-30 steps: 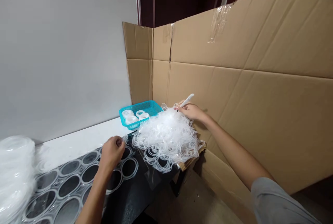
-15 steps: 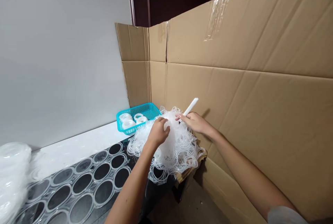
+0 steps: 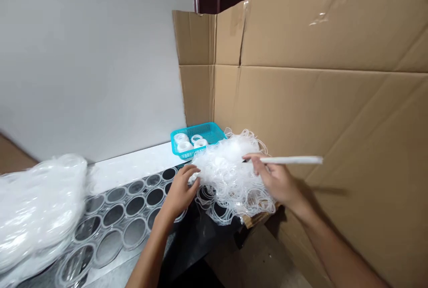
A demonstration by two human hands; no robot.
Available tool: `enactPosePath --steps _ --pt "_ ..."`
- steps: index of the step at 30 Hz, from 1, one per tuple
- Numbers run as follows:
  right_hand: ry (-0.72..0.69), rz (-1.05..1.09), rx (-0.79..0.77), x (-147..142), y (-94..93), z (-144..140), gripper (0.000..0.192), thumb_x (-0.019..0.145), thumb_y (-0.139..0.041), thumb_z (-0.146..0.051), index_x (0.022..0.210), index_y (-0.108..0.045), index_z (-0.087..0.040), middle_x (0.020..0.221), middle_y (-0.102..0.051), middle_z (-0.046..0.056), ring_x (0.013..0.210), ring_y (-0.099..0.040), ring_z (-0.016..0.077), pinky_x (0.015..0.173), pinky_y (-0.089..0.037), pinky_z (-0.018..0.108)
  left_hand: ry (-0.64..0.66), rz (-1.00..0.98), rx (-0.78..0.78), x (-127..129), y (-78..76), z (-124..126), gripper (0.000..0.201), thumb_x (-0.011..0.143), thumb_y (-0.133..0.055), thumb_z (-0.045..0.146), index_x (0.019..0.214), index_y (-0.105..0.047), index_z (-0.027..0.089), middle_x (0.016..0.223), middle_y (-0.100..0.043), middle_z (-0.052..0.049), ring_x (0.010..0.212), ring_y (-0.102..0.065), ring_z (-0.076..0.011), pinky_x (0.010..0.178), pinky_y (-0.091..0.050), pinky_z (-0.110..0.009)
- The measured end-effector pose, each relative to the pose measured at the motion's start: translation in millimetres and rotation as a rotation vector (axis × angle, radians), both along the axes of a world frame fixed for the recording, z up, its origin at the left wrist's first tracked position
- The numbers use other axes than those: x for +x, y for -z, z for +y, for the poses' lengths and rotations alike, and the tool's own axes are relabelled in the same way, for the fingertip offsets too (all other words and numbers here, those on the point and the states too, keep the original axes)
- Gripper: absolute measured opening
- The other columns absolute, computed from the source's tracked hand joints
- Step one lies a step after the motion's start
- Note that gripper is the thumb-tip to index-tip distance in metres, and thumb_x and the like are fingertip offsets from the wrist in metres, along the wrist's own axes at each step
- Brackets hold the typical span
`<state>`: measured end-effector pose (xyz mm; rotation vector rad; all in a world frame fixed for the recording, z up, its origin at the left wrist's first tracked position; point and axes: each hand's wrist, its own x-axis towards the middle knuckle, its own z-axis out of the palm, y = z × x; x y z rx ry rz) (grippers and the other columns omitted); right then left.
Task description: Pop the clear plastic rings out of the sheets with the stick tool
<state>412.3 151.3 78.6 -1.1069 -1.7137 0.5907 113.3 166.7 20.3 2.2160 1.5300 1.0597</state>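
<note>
The left hand (image 3: 180, 192), thumb and fingers apart, is at the left edge of the plastic-ring pile (image 3: 222, 172). Past a gap, the white pen-like tool (image 3: 294, 160), tip leftward, lies crosswise, clamped in the right hand (image 3: 276, 178) before the cardboard wall (image 3: 301, 109).

Ring stacks (image 3: 184, 146) in basket (image 3: 216, 134), behind and left of ring pile (image 3: 227, 174).

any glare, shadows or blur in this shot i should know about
Head view: bright glare on the plastic bundle at left; head view: the pile of rings looks nearly washed out at its middle; head view: the white stick appears to cast a shadow on the cardboard; head view: the right hand looks slightly blurred.
</note>
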Motion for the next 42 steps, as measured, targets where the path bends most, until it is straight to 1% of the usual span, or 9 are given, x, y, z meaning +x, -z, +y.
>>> enactPosePath --steps 2,5,8,12,17,21,25,34,42 --pt "-0.2 0.01 -0.068 -35.1 20.8 -24.0 0.038 0.11 -0.045 -0.043 0.123 -0.075 -0.023 0.071 -0.071 0.001 0.068 -0.069 0.0175 0.075 -0.058 0.031 -0.164 0.087 -0.018 -43.5 16.4 -44.1 0.038 0.098 -0.052 0.045 0.122 -0.072 0.023 0.136 -0.067 -0.013 0.127 -0.064 -0.0318 0.109 -0.051 -0.054" --pt "-0.544 -0.119 0.038 -95.5 57.2 -52.3 0.024 0.105 -0.056 -0.023 0.115 -0.077 -0.024 0.098 -0.08 0.003 0.09 -0.074 0.0178 0.088 -0.057 0.031 -0.48 0.228 -0.011 -124.1 43.0 -125.8 0.053 0.093 -0.054 0.057 0.132 -0.068 0.023 0.143 -0.065 -0.014 0.129 -0.062 -0.0373 0.107 -0.051 -0.06" --pt "-0.532 -0.285 0.124 -148.6 86.9 -62.8 0.022 0.098 -0.067 -0.016 0.115 -0.076 -0.026 0.121 -0.076 0.004 0.117 -0.068 0.0225 0.101 -0.052 0.037 -0.717 0.35 -0.076 -198.6 65.2 -201.4 0.071 0.087 -0.055 0.065 0.145 -0.059 0.024 0.15 -0.06 -0.016 0.132 -0.061 -0.0442 0.1 -0.054 -0.067" --pt "-0.31 -0.493 0.108 -184.8 107.9 -57.7 0.024 0.096 -0.07 -0.014 0.118 -0.074 -0.021 0.121 -0.074 0.008 0.114 -0.066 0.0282 0.099 -0.052 0.045 -0.608 0.325 -0.048 -246.9 71.8 -247.3 0.047 0.089 -0.057 0.061 0.119 -0.073 0.029 0.13 -0.074 -0.008 0.117 -0.071 -0.0308 0.099 -0.059 -0.045" --pt "-0.274 -0.669 0.15 -190.9 113.6 -53.7 0.014 0.099 -0.063 -0.011 0.102 -0.074 -0.019 0.1 -0.072 0.008 0.097 -0.065 0.028 0.09 -0.052 0.045 -0.511 0.369 0.012 -239.7 48.7 -231.8 0.036 0.095 -0.052 0.053 0.085 -0.074 0.027 0.104 -0.075 -0.008 0.096 -0.07 -0.0273 0.085 -0.06 -0.04" --pt "-0.287 -0.591 0.129 -192.7 105.9 -51.6 0.018 0.103 -0.055 -0.011 0.095 -0.069 -0.019 0.097 -0.069 0.006 0.092 -0.065 0.025 0.085 -0.053 0.039 -0.395 0.239 -0.08 -229.3 41.4 -218.8 0.033 0.1 -0.045 0.044 0.087 -0.068 0.025 0.109 -0.073 -0.009 0.1 -0.069 -0.0246 0.089 -0.058 -0.037" --pt "-0.251 -0.43 0.149 -194.4 87.6 -41.8 0.021 0.107 -0.046 -0.014 0.105 -0.065 -0.02 0.107 -0.066 0.008 0.093 -0.067 0.0226 0.081 -0.052 0.034 -0.435 0.02 -0.121 -226.5 38.3 -215.3 0.033 0.1 -0.045 0.051 0.086 -0.059 0.024 0.076 -0.067 -0.001 0.067 -0.064 -0.0182 0.067 -0.055 -0.029" --pt "-0.119 -0.378 0.376 -181.6 38.2 -27.1 0.021 0.107 -0.045 -0.012 0.104 -0.063 -0.021 0.107 -0.07 0.007 0.102 -0.066 0.0232 0.091 -0.041 0.039 -0.545 0.106 0.332 -194.6 -25.9 -212.5 0.03 0.098 -0.06 0.045 0.111 -0.075 0.023 0.078 -0.06 0.003 0.059 -0.054 -0.0107 0.06 -0.045 -0.022" --pt "-0.138 -0.304 0.382 -173.8 57.7 -36.4 0.021 0.105 -0.046 -0.009 0.105 -0.064 -0.021 0.104 -0.069 0.006 0.096 -0.065 0.024 0.086 -0.045 0.038 -0.696 0.139 0.52 -171.3 -12.6 -218.2 0.018 0.1 -0.06 0.031 0.105 -0.075 0.022 0.092 -0.068 0.0 0.078 -0.066 -0.0134 0.078 -0.05 -0.025"
